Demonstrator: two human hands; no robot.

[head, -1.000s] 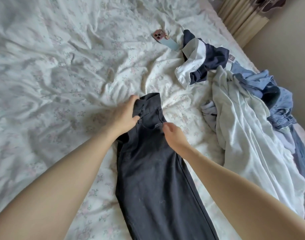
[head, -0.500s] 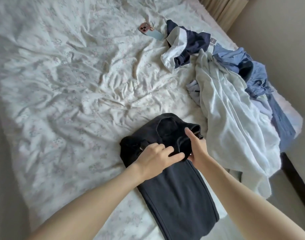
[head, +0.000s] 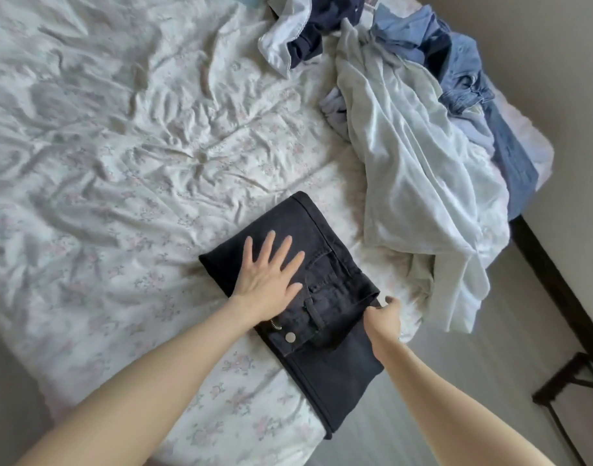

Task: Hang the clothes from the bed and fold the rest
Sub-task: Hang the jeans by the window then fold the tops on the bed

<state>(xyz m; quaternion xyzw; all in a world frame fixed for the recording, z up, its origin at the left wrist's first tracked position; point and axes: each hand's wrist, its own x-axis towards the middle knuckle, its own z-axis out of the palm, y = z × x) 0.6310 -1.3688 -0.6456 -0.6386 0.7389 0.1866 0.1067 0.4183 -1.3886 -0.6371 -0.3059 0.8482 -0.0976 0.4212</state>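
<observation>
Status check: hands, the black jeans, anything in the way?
Left hand flat on black jeans. Right hand pinching their edge. Jeans folded at bed corner, legs overhanging. Clothes pile alongside, clear.

A bed (head: pixel 127 156) in a wrinkled white sheet with faint pink flowers is carrying everything. Dark folded jeans (head: pixel 325 317) are lying at its near edge, one end hanging over that edge. A pale rumpled garment (head: pixel 419 169) is sprawling along the right edge, with blue denim clothes (head: pixel 470 75) heaped beside it at the far right corner, and a navy-and-white garment (head: pixel 298 31) is lying at the far edge.
</observation>
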